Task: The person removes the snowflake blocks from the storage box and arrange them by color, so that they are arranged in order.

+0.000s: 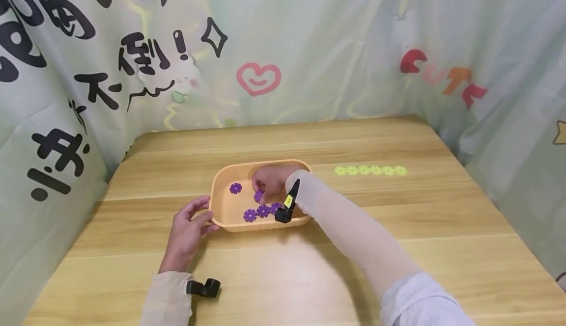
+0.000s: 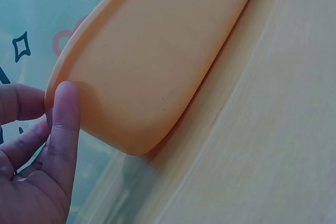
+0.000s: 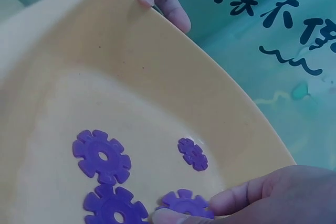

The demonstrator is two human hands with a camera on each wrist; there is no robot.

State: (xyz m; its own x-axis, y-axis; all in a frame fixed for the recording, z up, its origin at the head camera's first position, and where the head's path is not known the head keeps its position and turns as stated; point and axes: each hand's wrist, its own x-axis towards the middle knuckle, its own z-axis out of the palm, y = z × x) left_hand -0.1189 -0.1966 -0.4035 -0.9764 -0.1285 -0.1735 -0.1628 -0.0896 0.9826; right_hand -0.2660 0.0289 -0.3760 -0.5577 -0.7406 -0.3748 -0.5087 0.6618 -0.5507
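An orange plastic tray (image 1: 225,203) with rounded corners sits on the table. My left hand (image 1: 187,230) grips its left end, with the thumb (image 2: 65,108) on the outer wall and fingers at the rim. Inside the tray, my right hand (image 1: 273,178) pinches a purple notched disc (image 3: 184,200) between thumb and forefinger. Near the tray's front wall, purple discs (image 1: 250,215) lie edge to edge in a short row, partly behind the wrist camera. Another purple disc (image 1: 236,188) lies apart toward the back left of the tray.
To the right of the tray, several yellow-green notched discs (image 1: 364,170) form a straight row on the wooden table (image 1: 283,272). A printed curtain (image 1: 309,46) hangs behind and along both sides. Black wrist cameras (image 1: 203,287) are strapped to both sleeves.
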